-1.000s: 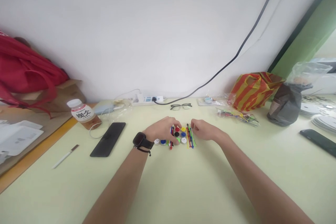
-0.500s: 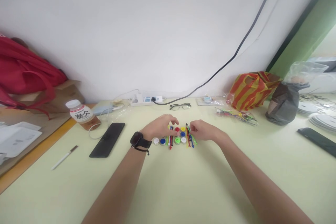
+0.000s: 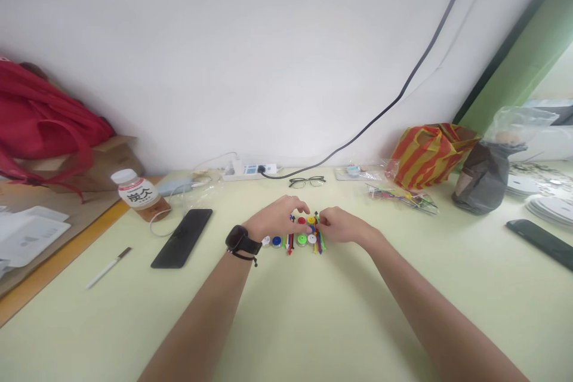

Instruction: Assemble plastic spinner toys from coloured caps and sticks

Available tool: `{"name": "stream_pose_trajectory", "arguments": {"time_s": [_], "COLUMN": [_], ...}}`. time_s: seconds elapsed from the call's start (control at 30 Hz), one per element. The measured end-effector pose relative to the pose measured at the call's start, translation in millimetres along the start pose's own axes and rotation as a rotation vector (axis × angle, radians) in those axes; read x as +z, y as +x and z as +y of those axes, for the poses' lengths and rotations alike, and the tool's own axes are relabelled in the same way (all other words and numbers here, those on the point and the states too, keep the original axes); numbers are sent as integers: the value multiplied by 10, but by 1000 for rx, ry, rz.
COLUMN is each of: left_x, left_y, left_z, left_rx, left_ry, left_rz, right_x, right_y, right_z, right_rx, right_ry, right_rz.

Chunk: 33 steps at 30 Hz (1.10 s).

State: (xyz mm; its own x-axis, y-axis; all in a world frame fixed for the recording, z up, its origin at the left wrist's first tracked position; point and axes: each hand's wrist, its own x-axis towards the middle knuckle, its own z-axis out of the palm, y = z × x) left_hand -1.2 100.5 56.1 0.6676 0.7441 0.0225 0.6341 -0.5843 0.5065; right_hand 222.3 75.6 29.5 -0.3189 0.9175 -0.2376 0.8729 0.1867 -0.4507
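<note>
My left hand (image 3: pixel 284 216) arches over small round plastic pieces, its thumb and index finger apart. The thumb tip is beside a red round piece (image 3: pixel 302 221); whether it touches is unclear. A yellow piece (image 3: pixel 311 220), a green piece (image 3: pixel 302 240) and a white piece (image 3: pixel 312 239) are grouped there. Left of them lies a bundle of coloured plastic arrows (image 3: pixel 290 245), partly under my left hand, with a blue piece (image 3: pixel 277 242) beyond. My right hand (image 3: pixel 338 224) has its fingers curled closed against a second bundle of plastic arrows (image 3: pixel 319 243), which partly hides behind the fingertips.
Eyeglasses (image 3: pixel 307 182) and a power strip (image 3: pixel 249 171) lie near the wall. To the left are a black phone (image 3: pixel 182 239), a pen (image 3: pixel 108 268) and a bottle (image 3: pixel 141 196). A bag of arrows (image 3: pixel 401 199), a striped bag (image 3: pixel 430 155) and a dark bag (image 3: pixel 482 182) sit right.
My right hand has shifted slightly left, and the right-hand arrows are now packed closer together against the round pieces. My left thumb has edged a little to the right.
</note>
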Motion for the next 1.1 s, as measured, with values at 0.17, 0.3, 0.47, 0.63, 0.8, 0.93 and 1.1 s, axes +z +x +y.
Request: {"name": "stream_pose_trajectory", "arguments": {"time_s": [0.17,0.3,0.47,0.63,0.8,0.93,1.1], "left_x": [-139,-213,3,369,553,571,560], "left_y": [-37,-101,-289,-510,-581,-602,-671], "left_z": [-254,-456,-424,-298,-270,-257,-274], "left_rx": [-101,-146,-124,-72,39,25,-13], "left_ry": [25,47,90,196,255,290,290], "left_rz": [89,145,206,209,259,271,270], "right_x": [3,-35,31,444,725,757,784], "right_y": [-4,-56,-148,-188,-161,-128,-117], "right_z": [-42,-86,-134,-185,-171,-173,-270], "right_rx": [-12,-8,-154,-309,-325,-370,-379], "right_ry": [33,34,2,-70,-139,-143,-133], "right_rz": [-9,30,239,301,294,322,305]}}
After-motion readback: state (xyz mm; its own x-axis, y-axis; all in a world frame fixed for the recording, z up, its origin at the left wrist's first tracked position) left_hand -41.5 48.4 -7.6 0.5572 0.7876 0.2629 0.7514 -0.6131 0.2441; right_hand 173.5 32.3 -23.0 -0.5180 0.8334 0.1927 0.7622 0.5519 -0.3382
